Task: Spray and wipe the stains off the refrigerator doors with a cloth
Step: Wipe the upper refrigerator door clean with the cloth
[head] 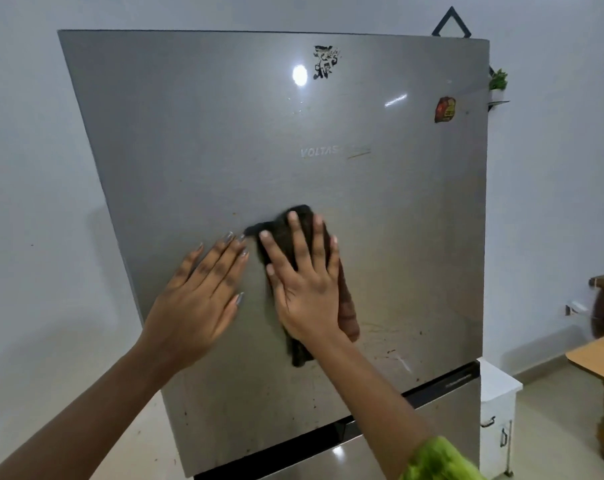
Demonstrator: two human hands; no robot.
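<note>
A tall silver refrigerator door (196, 140) fills the view. My right hand (304, 289) lies flat, fingers spread, pressing a dark brown cloth (347, 306) against the door's middle. My left hand (196, 299) rests flat on the bare door just left of the cloth, holding nothing. Brownish smears and specks (387, 344) mark the door to the lower right of the cloth. A black smudged mark (324, 62) sits near the top. No spray bottle is in view.
A red sticker (445, 109) is on the door's upper right. The lower door (442, 410) starts below a dark gap. A white cabinet (498, 410) stands right of the fridge, with a wooden table edge (598, 355) further right. White walls surround.
</note>
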